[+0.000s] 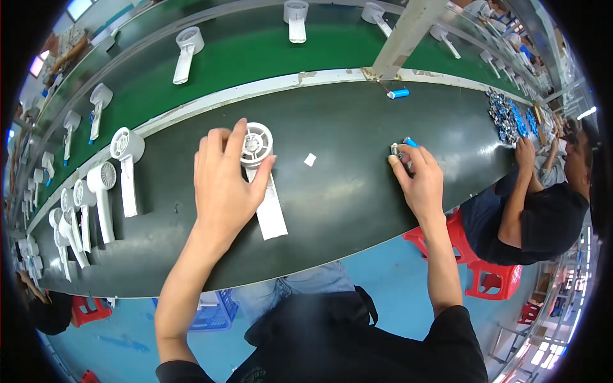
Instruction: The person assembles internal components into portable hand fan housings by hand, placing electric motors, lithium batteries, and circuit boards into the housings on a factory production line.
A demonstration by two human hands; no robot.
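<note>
Count: one white fan (pixel 272 205) under your left hand (pixel 225 171), mid-worktop (pixel 348 204), handle slanting toward the near edge but stopping short of it. Your left fingers and thumb grasp its round, spoked head. Your right hand (pixel 423 182) pinches one small silvery part (pixel 395 150); one blue cylinder (pixel 410 142) shows just behind, partly hidden. One white square (pixel 310 159) lies in the open stretch between your hands. One more blue cylinder, wired (pixel 399 94), sits near the far edge. At least six smooth plastic fans (pixel 129 182) crowd the left end.
</note>
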